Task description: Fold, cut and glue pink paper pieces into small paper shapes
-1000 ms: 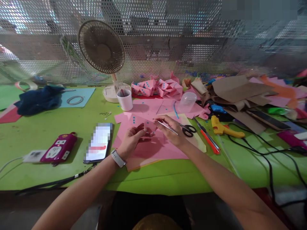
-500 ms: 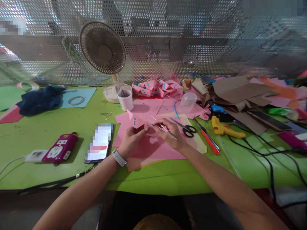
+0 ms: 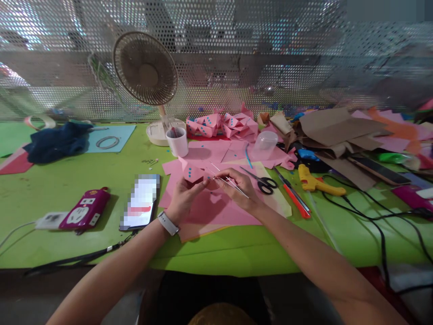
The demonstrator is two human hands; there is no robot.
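Note:
My left hand holds a small folded pink paper piece with blue dots, lifted just above the pink sheets on the green table. My right hand grips thin metal tweezers, their tip pointing left at the paper piece's edge. A white band sits on my left wrist. The two hands are close together over the pink sheets.
Scissors, an orange cutter and a yellow glue gun lie right of my hands, cables beyond. A phone and magenta power strip lie left. Behind: white cup, fan, pile of folded pink pieces, clear cup, brown paper.
My left hand has raised and turned the pink piece so its blue-dotted face shows. The tweezers' tip has shifted a little left toward that piece.

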